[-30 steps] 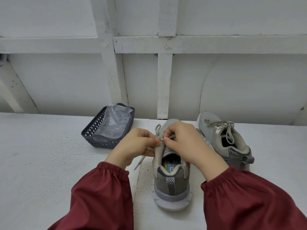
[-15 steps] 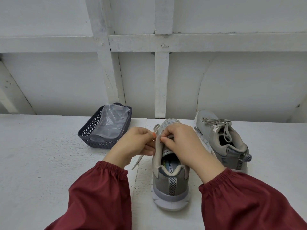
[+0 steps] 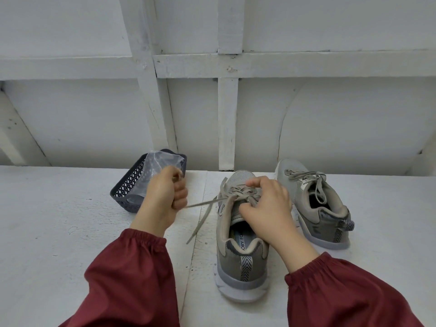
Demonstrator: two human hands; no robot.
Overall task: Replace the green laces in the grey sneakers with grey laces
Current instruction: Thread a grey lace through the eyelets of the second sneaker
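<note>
At near sneaker (image 3: 240, 263): L hand (image 3: 162, 199) fisted round taut grey lace (image 3: 203, 204); R hand (image 3: 266, 208) grip pinching its crossings.

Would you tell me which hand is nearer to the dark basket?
Left. The left hand is right beside the basket, gripping a lace; the right hand holds the near sneaker, farther off.

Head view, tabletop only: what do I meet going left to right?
Dark basket → sneaker being laced → second sneaker. The left hand, gripping the grey lace, overlaps the basket; the right hand overlaps the sneaker being laced, so both are left out.
</note>
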